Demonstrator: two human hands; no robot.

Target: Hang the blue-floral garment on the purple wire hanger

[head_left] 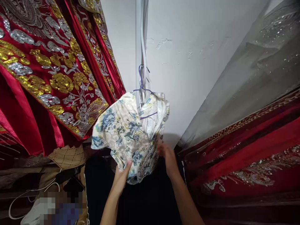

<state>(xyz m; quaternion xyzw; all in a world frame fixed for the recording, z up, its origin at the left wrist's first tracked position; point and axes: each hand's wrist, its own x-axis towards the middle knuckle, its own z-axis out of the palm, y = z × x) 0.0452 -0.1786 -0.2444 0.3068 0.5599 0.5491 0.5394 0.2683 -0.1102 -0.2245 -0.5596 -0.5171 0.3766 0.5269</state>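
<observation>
Dress (127,131): floral, on purple hanger (142,86), against white wall (187,62).
Left hand (122,178): fingers grasping hem, 6 o'clock.
Right hand (167,157): at dress, 4 o'clock; grip unclear.
Red robes (47,72): 9 o'clock.

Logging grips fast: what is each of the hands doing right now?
Left hand: closed on the floral garment.
Right hand: touching the garment; grip cannot be told.
</observation>
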